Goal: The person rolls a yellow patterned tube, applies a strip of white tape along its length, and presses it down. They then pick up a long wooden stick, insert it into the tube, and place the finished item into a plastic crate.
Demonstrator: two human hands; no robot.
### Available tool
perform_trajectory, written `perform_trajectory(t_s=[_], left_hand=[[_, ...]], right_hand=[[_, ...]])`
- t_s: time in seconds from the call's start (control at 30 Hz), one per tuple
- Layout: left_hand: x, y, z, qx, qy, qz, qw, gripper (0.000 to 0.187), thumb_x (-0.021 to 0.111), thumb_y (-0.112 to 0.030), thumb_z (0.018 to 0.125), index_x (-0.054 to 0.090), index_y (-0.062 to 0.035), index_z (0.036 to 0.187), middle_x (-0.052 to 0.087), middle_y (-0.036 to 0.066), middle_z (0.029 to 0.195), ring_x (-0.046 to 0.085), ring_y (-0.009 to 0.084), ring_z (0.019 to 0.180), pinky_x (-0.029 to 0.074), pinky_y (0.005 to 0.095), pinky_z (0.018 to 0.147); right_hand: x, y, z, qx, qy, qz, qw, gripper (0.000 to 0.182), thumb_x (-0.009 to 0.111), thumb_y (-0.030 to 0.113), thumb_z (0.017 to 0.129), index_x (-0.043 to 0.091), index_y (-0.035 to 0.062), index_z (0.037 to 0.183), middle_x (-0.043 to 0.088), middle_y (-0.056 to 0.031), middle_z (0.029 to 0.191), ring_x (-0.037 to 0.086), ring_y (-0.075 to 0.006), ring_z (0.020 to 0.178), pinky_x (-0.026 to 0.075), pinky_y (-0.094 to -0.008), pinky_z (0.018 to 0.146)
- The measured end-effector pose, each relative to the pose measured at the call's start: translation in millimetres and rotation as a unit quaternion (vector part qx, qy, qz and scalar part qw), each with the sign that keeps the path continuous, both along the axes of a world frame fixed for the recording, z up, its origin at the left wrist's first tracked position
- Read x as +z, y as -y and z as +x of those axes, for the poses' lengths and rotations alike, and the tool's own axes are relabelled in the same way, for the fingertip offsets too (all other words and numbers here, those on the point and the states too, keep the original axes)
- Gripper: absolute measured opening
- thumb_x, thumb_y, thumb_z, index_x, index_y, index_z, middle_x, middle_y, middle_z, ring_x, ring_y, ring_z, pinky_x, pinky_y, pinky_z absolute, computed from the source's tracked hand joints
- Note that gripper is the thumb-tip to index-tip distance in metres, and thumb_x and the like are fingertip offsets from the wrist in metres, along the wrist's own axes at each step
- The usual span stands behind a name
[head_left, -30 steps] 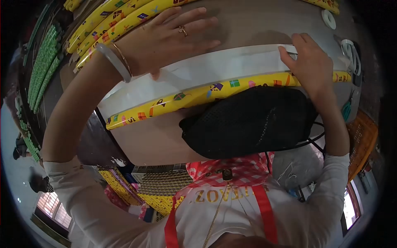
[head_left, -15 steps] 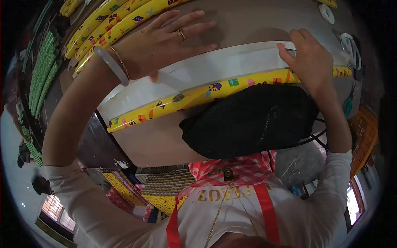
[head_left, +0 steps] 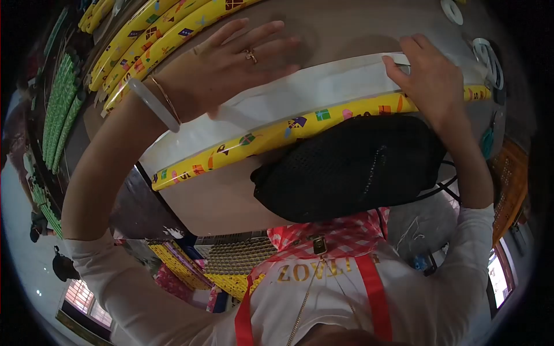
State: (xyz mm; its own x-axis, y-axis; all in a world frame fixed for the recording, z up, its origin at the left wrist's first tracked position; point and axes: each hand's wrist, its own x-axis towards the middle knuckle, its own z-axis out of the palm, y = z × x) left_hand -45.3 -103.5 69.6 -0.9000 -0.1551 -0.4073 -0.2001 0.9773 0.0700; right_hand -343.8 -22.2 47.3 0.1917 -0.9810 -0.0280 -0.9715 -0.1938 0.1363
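A roll of yellow wrapping paper [head_left: 254, 139] with printed gifts lies across the board. Its white underside [head_left: 323, 79] shows as a long band along the far side. My left hand [head_left: 225, 66], with a ring on one finger, is spread over the left part of this white band, its fingers apart. At the right end, my right hand [head_left: 431, 78] is closed, with thumb and fingers pinching a small white strip [head_left: 398, 59] at the band's far edge. A black sleeve-like mesh thing [head_left: 346, 170] lies just in front of the roll.
Several yellow rolls [head_left: 147, 49] lie at the upper left, with green rolls [head_left: 60, 121] beyond. At the right are a white tape roll [head_left: 451, 11], a coiled white cable [head_left: 489, 66], teal-handled scissors [head_left: 488, 141] and an orange crate [head_left: 511, 193].
My left hand has shifted slightly, its fingers still spread. My right hand has moved slightly up and left, keeping its pinch on the white strip. The yellow roll stays nearly in place.
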Motion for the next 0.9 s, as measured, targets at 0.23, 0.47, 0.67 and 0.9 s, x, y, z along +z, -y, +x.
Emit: perform_trajectory(t_s=[0.23, 0.47, 0.67, 0.9], left_hand=[[1, 0, 1, -0.002, -0.004, -0.004, 1.000, 0.116, 0.082, -0.022, 0.040, 0.024, -0.0266, 0.140, 0.013, 0.000, 0.149, 0.012, 0.0223, 0.137, 0.013, 0.0426, 0.113], [-9, 0, 4, -0.036, -0.035, -0.068, 0.996, 0.099, 0.077, -0.018, 0.052, 0.029, -0.0249, 0.139, 0.014, 0.001, 0.149, 0.014, 0.0214, 0.137, 0.015, 0.0422, 0.113], [-2, 0, 1, -0.053, -0.023, -0.084, 0.995, 0.080, 0.066, -0.019, 0.067, 0.029, -0.0220, 0.138, 0.016, 0.000, 0.148, 0.017, 0.0202, 0.137, 0.015, 0.0403, 0.113], [-3, -7, 3, -0.077, -0.050, -0.187, 0.978, 0.080, 0.063, -0.028, 0.068, 0.028, -0.0212, 0.140, 0.018, 0.000, 0.148, 0.019, 0.0191, 0.136, 0.016, 0.0391, 0.112]], right_hand=[[2, 1, 3, 0.030, -0.004, -0.044, 0.999, 0.029, 0.061, 0.033, 0.081, 0.059, 0.0063, 0.093, 0.059, -0.0057, 0.089, 0.063, -0.0249, 0.075, 0.051, -0.0339, 0.061], [0, -1, 4, 0.019, -0.008, -0.032, 0.999, 0.029, 0.060, 0.033, 0.081, 0.059, 0.0063, 0.094, 0.059, -0.0053, 0.089, 0.063, -0.0245, 0.072, 0.052, -0.0324, 0.059], [1, -1, 5, 0.030, 0.012, -0.045, 0.998, 0.029, 0.062, 0.031, 0.080, 0.057, 0.0062, 0.094, 0.059, -0.0052, 0.091, 0.063, -0.0237, 0.073, 0.052, -0.0319, 0.060], [7, -3, 7, 0.087, -0.014, -0.109, 0.990, 0.026, 0.066, 0.026, 0.077, 0.057, 0.0114, 0.097, 0.056, -0.0015, 0.100, 0.061, -0.0195, 0.085, 0.051, -0.0300, 0.067]])
